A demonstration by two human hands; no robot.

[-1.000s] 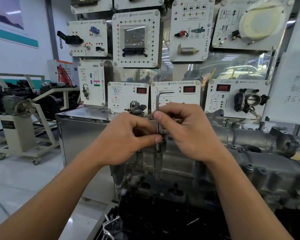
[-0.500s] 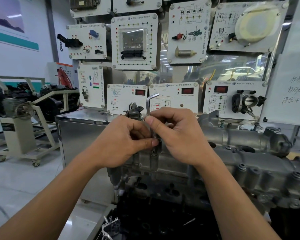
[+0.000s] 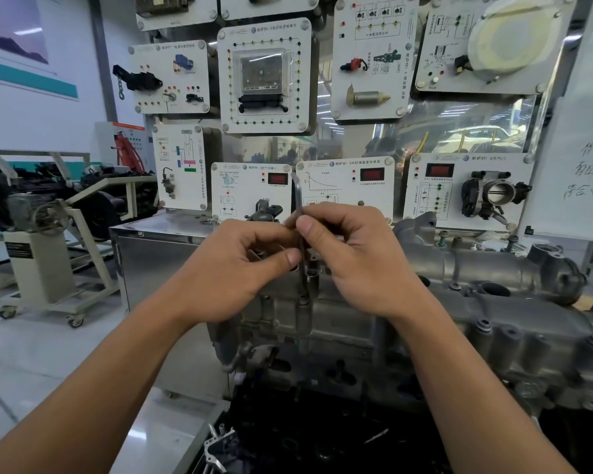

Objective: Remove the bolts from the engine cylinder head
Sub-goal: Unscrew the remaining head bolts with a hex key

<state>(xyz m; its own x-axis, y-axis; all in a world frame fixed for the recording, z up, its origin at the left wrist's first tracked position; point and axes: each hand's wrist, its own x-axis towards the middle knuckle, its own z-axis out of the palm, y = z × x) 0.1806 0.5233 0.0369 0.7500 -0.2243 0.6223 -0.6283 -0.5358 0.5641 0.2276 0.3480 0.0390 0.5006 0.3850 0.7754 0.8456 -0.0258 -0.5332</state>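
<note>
The bolt [image 3: 304,298] in work sat in a boss at the near left end of the head [image 3: 493,323], and only its top was seen. A hex key [image 3: 301,258] stood upright in it, with the short bent arm [image 3: 295,181] at the top. The key's shaft was pinched by the left hand [image 3: 233,268] between thumb and fingers, and by the right hand [image 3: 360,265] in the same way, just above; both hands were closed around it. The bolt was judged to be already loose, since the key was turned by fingertips only, but it was not yet out. Further bolts [image 3: 483,326] were seen seated along the near edge at the right, and one [image 3: 442,237] stood at the far edge. Most of the task was therefore judged to be left. No removed bolt could be seen lying anywhere.
</note>
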